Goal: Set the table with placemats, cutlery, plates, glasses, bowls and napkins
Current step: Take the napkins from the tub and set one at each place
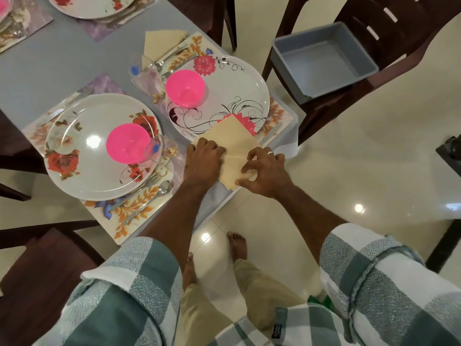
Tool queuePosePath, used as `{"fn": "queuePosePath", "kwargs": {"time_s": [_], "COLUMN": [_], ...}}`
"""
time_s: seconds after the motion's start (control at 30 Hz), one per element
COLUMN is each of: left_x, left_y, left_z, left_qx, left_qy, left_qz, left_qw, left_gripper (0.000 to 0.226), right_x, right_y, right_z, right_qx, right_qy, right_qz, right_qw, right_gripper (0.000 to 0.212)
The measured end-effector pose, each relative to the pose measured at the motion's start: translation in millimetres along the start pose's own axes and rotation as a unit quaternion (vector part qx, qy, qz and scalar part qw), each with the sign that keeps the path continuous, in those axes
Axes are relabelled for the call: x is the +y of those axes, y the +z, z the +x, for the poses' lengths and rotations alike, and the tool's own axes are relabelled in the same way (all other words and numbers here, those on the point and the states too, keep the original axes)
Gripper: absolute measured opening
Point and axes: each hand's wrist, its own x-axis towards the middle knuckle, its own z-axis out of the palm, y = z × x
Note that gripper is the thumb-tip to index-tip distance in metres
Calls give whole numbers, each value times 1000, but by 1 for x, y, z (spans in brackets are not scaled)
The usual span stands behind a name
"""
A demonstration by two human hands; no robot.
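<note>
Napkin: cream, folded, lying at the table corner with its far tip overlapping the near rim of the plate; its near end is reaching the table edge.
Left hand: palm down, arm extending straight forward, fingers curling onto the napkin's left side and pressing it flat.
Right hand: arm angling in from the right, wrist raised, fingers arching; fingertips and thumb are pinching the napkin's right edge. A ring is showing on one finger.
Plate: white with pink flowers, sitting on a floral placemat, carrying a pink bowl at its far-left side.
Second setting: left of the hands, a rose-patterned plate is holding another pink bowl, with a glass just beside that bowl; cutlery is lying on the mat near it.
Far napkin: folded, lying beyond the flowered plate with cutlery on it.
Tub: grey, resting on a dark chair to the right.
</note>
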Motion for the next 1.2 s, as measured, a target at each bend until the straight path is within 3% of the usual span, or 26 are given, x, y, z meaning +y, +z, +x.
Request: {"fn": "queuePosePath", "kwargs": {"time_s": [0.33,0.57,0.77,0.9,0.97,1.07,1.2], "left_x": [-2,-8,-21,-36,-47,-61,-92], "left_y": [-1,-9,-19,-20,-18,-19,-9], "left_z": [6,-8,-37,-75,-96,-129,-171], "left_qx": [-21,-40,15,-10,-18,-11,-12], "left_qy": [19,11,-121,-153,-180,-215,-238], "left_qz": [-10,-227,-404,-415,-459,-529,-503], "left_qw": [1000,973,906,897,870,821,831], "left_gripper": [24,4,6,13,16,5,16], "right_x": [-15,-25,-15,-22,-32,-57,-96], "right_y": [2,-7,-22,-30,-26,-11,24], "right_z": [21,30,19,12,8,-2,-13], "right_qx": [28,-34,-61,-70,-49,-42,-47], "right_qy": [43,17,28,69,84,102,132], "right_qz": [20,-26,8,139,246,315,343], "right_qw": [998,999,998,985,964,943,929], "right_gripper": [29,25,23,15,11,10,10]}}
